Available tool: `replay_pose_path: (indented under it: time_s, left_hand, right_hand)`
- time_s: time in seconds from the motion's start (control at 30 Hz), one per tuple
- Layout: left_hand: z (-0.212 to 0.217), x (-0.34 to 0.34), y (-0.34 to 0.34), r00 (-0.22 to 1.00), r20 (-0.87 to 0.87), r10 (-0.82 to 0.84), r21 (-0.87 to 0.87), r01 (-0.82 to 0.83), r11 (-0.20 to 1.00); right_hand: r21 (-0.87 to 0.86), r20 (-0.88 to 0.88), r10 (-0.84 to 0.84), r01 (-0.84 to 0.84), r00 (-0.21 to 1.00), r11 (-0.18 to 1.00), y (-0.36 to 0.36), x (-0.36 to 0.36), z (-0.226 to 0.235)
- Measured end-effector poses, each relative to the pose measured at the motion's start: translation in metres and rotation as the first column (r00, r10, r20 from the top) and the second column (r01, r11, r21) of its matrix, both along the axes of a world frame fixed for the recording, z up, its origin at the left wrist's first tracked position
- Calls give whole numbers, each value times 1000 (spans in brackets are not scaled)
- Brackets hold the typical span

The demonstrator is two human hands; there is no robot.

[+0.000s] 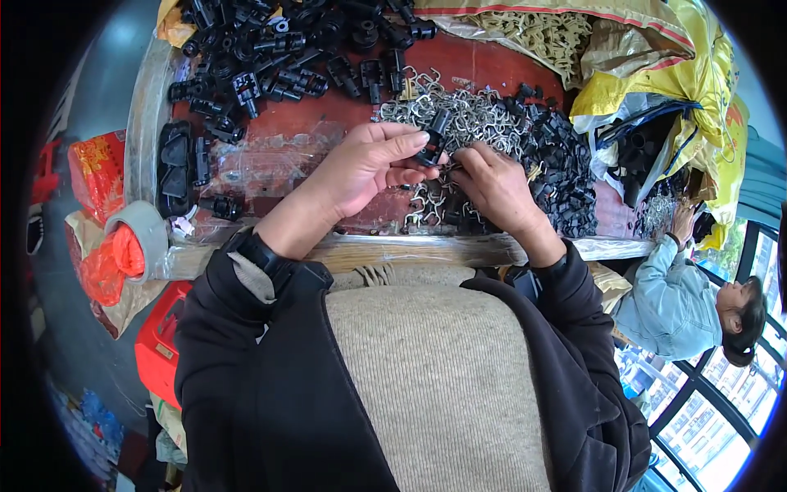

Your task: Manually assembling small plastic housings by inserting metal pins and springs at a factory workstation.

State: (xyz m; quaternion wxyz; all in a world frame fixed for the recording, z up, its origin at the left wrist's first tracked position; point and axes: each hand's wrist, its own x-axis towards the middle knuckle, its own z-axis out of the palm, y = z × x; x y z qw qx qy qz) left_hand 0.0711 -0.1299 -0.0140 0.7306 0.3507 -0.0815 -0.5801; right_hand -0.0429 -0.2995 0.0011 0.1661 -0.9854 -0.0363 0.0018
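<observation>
My left hand (373,166) is closed around a black cylindrical plastic fitting (439,125), with the thumb along its side. The fitting is held upright and tilted slightly, above the red tabletop. Close by on the right, my right hand (498,187) has its fingers bent and drawn together; whatever they hold is hidden. Just beyond both hands spreads a heap of silvery bent metal clips (484,123). Small black plastic pieces (566,176) are piled to the right of my right hand. More of the black fittings (288,80) lie in a large heap at the far left.
A sack of yellowish clips (537,37) lies open at the back. Yellow sacks (648,90) stand at the right. A grey tape roll (143,238) sits on the table's near left corner. A co-worker (689,295) in light blue is at the right.
</observation>
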Motion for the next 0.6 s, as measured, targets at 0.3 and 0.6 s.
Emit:
replay_pose_path:
  time_s: [0.3,0.6]
  left_hand:
    - [-1,-2,1,999,-33,-6,-38,5,999]
    - [-2,-13,-17,997,-37,65,62,-63,996]
  right_hand:
    - [563,-243,-321,403,915,721,-14,-9,2]
    - [786,-276,-250,367,928,498,-14,-6,2]
